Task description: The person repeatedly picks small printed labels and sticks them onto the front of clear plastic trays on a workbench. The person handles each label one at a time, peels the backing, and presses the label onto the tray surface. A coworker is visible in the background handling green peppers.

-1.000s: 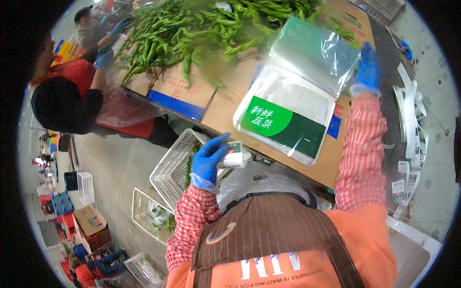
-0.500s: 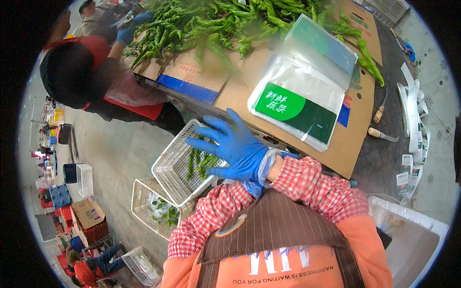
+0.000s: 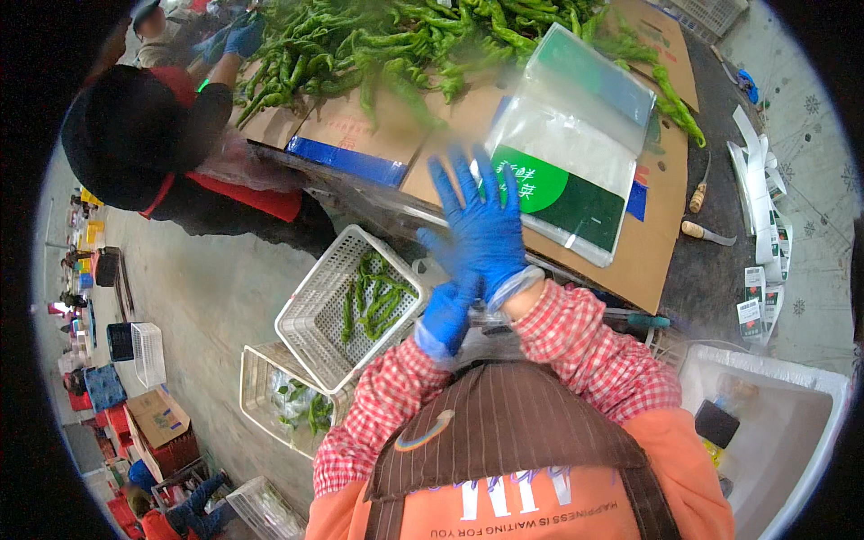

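My right hand (image 3: 490, 236), in a blue glove, is held up before the table edge with its fingers spread. My left hand (image 3: 445, 317), also gloved in blue, is closed against the base of the right hand and appears to grip that glove. Its fingertips are partly hidden. Beyond the right fingertips lies a stack of clear plastic bags (image 3: 560, 121) with green printed panels, on flattened cardboard (image 3: 655, 286). Left of my hands, a white plastic basket (image 3: 310, 286) holds several green peppers (image 3: 372, 301).
A large heap of green peppers (image 3: 396, 45) covers the table's far side. Two wooden-handled knives (image 3: 697, 196) and a label strip (image 3: 761, 207) lie at right. A person (image 3: 135, 135) works at left. A second basket (image 3: 256, 396) and a white foam box (image 3: 774, 387) flank me.
My right hand has swung from above the basket toward the bags, fingers now pointing away from me. My left hand has come into view beside it, uncovering the peppers in the basket.
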The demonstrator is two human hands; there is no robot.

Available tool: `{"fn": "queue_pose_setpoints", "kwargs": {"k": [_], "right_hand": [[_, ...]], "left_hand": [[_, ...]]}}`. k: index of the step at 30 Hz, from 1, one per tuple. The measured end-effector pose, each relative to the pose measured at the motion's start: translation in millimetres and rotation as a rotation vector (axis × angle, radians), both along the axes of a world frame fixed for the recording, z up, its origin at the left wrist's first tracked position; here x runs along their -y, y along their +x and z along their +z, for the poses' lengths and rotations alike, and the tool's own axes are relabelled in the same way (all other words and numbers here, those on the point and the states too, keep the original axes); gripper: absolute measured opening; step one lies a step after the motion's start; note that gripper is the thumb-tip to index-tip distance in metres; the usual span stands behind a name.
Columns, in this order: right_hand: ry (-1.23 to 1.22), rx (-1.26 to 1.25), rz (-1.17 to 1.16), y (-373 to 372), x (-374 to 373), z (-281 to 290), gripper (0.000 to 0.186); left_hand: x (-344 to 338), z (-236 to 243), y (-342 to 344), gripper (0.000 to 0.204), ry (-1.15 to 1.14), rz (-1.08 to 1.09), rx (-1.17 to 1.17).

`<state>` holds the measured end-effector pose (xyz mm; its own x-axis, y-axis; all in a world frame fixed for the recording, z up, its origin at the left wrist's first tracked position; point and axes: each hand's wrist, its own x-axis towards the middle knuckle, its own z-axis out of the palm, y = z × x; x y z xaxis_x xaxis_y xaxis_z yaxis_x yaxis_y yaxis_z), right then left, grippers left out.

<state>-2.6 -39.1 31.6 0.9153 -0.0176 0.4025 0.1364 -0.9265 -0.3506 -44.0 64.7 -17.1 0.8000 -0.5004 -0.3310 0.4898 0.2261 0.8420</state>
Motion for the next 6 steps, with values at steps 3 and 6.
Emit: {"fn": "queue_pose_setpoints", "kwargs": {"k": [3, 6], "right_hand": [[0.016, -0.049, 0.097, -5, -6, 5, 0.080], [-0.063, -0.087, 0.149, -11, -10, 10, 0.082]], "left_hand": [[13, -1, -5, 0.067, -0.098, 0.025, 0.073], [14, -1, -16, 0.077, 0.001, -0.018, 0.258]]}}
